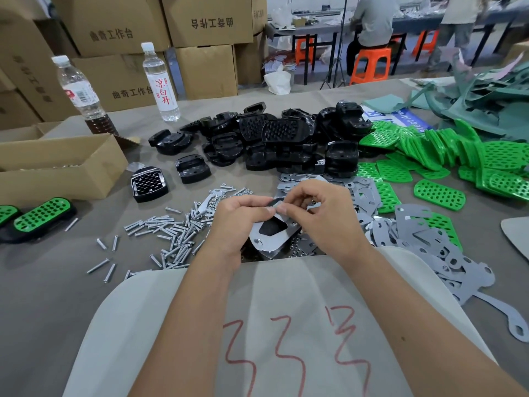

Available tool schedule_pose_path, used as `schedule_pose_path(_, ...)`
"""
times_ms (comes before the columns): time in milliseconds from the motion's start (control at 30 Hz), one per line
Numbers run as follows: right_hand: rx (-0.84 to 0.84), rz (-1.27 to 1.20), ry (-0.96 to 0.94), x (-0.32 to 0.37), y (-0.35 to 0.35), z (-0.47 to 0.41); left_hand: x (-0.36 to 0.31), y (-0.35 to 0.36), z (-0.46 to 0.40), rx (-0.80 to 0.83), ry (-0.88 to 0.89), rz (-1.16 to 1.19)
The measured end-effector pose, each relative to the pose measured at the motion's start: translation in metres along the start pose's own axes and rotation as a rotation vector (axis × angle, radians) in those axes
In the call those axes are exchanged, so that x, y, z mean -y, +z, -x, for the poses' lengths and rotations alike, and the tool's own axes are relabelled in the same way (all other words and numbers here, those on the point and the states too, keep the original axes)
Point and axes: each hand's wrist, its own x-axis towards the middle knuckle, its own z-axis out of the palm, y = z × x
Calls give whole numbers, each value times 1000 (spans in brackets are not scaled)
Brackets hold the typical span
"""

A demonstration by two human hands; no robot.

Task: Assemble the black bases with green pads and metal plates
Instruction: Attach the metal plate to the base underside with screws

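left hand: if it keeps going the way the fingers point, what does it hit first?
Likely the right hand: the left hand points right, fingertips nearly meeting it over the metal plate both hold. Depth is unclear.

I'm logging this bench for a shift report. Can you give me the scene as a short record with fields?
left hand: grips the metal plate on a black base
right hand: pinches the plate's top edge
screws: loose, left of the hands
black bases: heap behind the hands
green pads: pile at right
finished units: far left, green pad up
bottles: two, back left
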Motion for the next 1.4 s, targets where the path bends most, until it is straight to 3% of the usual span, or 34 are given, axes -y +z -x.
schedule_pose_path(200, 128, -84, 24, -2, 0, -1, 1, 1, -1, -29, 15, 47)
schedule_pose_path(433, -22, -95, 71, 0, 0, 0, 1, 3, -1, 6, -16, 73)
schedule_pose_path(667, 75, -164, 77, 0, -3, 0, 1, 3, -2, -35, -20, 136)
schedule_pose_path(800, 13, -290, 149, -4, -6, 1, -1, 5, -2, -72, -51, 156)
schedule_pose_path(900, 75, -210, 139, -2, -4, 1, 0, 6, -2, -85, -45, 149)
schedule_pose_path(1300, -21, -286, 160, -3, -5, 0, -1, 8, 0, -60, -45, 141)
schedule_pose_path(1400, 44, -89, 104, 0, -1, 0, 1, 10, 1, -70, -10, 80)
